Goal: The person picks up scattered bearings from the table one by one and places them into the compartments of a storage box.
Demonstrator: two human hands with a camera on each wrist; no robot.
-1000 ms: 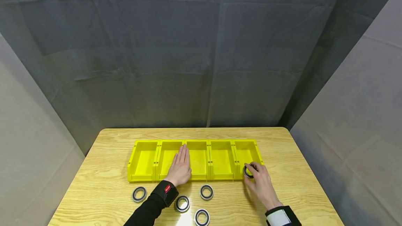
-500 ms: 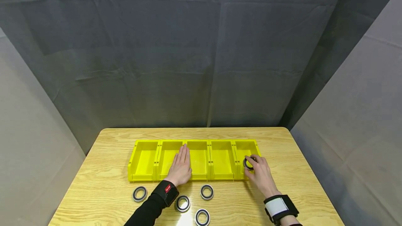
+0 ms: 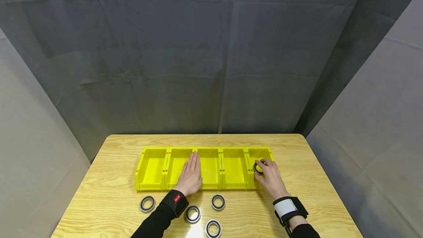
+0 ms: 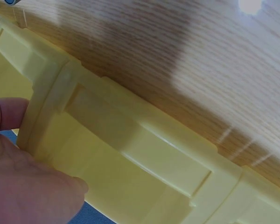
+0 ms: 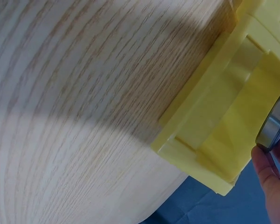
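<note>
My left hand [image 3: 189,177] lies with straight fingers across the divider between the second and third compartments of the yellow bin row [image 3: 150,187]. In the left wrist view its thumb [image 4: 11,113] shows on one side of that divider and the rest of the hand on the other. My right hand [image 3: 271,178] pinches a ball bearing [image 3: 256,170], dark ring with a steel rim, over the rightmost compartment. The right wrist view shows this bearing [image 5: 273,127] edge-on and tilted, with fingertips at its lower edge. Part of it is cut off by that frame.
Several more bearings lie flat on the wooden table [image 3: 99,201] before the bins: one at left [image 3: 147,204], others nearer the middle, such as this bearing [image 3: 218,202]. A grey curtain [image 3: 165,65] hangs behind, with pale panels on both sides.
My right hand has moved forward and slightly left with the bearing, from the front edge of the rightmost compartment to above its inside. My left hand stays put.
</note>
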